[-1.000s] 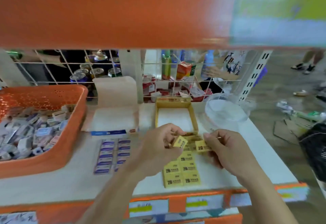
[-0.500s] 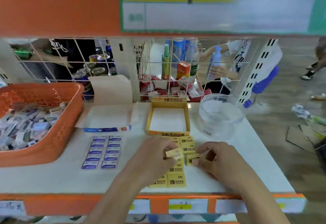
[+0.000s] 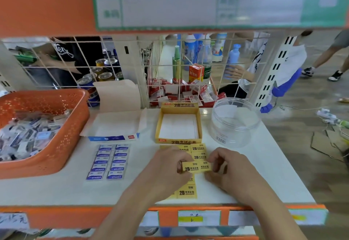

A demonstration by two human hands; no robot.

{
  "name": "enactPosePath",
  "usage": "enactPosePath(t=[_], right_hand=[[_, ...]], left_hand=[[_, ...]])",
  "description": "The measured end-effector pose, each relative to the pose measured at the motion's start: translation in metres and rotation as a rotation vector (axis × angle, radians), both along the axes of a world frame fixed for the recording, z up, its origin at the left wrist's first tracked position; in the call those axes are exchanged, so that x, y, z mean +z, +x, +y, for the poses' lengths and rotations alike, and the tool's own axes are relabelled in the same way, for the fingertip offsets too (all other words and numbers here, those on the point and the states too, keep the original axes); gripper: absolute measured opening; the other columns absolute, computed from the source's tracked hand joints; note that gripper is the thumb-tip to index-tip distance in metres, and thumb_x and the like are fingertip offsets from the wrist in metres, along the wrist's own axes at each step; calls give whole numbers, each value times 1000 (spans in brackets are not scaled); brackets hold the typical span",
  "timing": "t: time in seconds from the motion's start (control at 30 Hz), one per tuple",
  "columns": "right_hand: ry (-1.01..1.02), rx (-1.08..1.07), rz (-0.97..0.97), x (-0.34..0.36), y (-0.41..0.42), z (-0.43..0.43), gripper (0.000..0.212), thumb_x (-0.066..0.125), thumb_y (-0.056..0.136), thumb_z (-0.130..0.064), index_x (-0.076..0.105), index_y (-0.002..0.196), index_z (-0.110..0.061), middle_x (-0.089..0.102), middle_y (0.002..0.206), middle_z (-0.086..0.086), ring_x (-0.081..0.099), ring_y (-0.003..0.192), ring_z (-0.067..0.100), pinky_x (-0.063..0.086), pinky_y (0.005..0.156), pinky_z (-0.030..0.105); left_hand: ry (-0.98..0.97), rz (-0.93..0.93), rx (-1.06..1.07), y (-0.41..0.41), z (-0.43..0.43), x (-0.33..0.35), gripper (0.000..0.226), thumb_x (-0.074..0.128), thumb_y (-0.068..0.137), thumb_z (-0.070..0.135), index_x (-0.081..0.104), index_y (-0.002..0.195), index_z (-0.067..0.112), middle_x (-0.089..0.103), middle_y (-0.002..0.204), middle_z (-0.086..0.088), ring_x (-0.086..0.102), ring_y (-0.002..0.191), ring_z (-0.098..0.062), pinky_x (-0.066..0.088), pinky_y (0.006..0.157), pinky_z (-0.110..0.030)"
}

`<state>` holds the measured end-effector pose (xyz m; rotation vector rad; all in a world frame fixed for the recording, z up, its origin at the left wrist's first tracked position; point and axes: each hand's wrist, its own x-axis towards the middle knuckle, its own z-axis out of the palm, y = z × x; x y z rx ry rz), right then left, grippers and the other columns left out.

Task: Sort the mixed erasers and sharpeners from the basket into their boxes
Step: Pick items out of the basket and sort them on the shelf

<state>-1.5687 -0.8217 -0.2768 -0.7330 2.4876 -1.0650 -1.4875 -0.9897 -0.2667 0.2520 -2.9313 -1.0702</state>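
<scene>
Left hand [image 3: 166, 166]: pinched left end of yellow paper-sleeved 2B eraser pair [image 3: 196, 167]. Right hand [image 3: 230, 168]: pinched right end. Held over rows of matching yellow erasers [image 3: 187, 192] on white shelf [image 3: 56, 188], near open yellow cardboard box [image 3: 178, 141].

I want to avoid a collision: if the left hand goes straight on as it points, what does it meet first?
Likely the rows of yellow erasers lying just ahead of the left hand, then the yellow box; the hand's height above the shelf is unclear.
</scene>
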Motion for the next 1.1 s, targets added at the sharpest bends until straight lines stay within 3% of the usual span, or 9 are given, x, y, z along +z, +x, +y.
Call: enactPosePath(t=[0.1, 0.2, 0.37, 0.57, 0.8, 0.9, 1.1], right_hand=[[-49, 58, -58, 1, 5, 3, 28, 79, 74, -21, 63, 88, -40, 59, 71, -10, 49, 54, -1, 40, 57, 12], [-59, 60, -52, 0, 6, 7, 20, 81, 72, -21, 67, 79, -33, 59, 67, -8, 46, 52, 0, 39, 54, 14], [26, 42, -63, 0, 6, 17, 22, 78, 71, -10, 65, 80, -26, 62, 69, -7, 48, 52, -2, 41, 54, 13], [62, 36, -17, -1, 12, 10, 26, 74, 75, -13, 57, 88, -27, 62, 76, -4, 49, 56, -1, 43, 60, 16], [121, 32, 13, 1, 15, 4, 23, 72, 77, -18, 55, 89, -28, 60, 77, -7, 48, 56, 0, 42, 59, 16], [171, 29, 84, 6, 18, 0, 22, 71, 78, -29, 53, 91, -30, 55, 81, -11, 48, 64, 2, 40, 58, 15], [180, 69, 335, 16, 35, -30, 35, 58, 86, -31, 54, 120, -30, 46, 108, -15, 47, 104, 8, 42, 86, 21]], left_hand=[[21, 15, -30, -2, 7, 1, 27, 69, 85, 26, 67, 111, 31, 49, 86, 18, 51, 82, -2, 48, 82, -23], [33, 5, -67, -1, 13, 2, 24, 72, 83, 25, 69, 107, 30, 50, 85, 15, 51, 81, -4, 49, 82, -26], [-2, 20, 50, 8, 0, -1, 25, 68, 86, 34, 59, 109, 38, 49, 93, 22, 47, 77, 11, 38, 67, -8], [-107, 4, 241, 22, -21, -6, 18, 60, 90, 38, 56, 106, 34, 50, 92, 19, 49, 82, 4, 37, 65, -13], [-51, -34, 280, 29, -25, -12, 17, 65, 88, 35, 56, 102, 35, 52, 91, 17, 54, 81, 3, 41, 64, -11], [-24, -20, 282, 30, -26, -14, 18, 65, 87, 35, 57, 103, 34, 52, 92, 17, 54, 81, 4, 43, 68, -12], [-54, 52, 268, 38, -28, -6, 19, 57, 91, 39, 55, 109, 33, 48, 102, 19, 51, 90, 1, 43, 78, -21]])
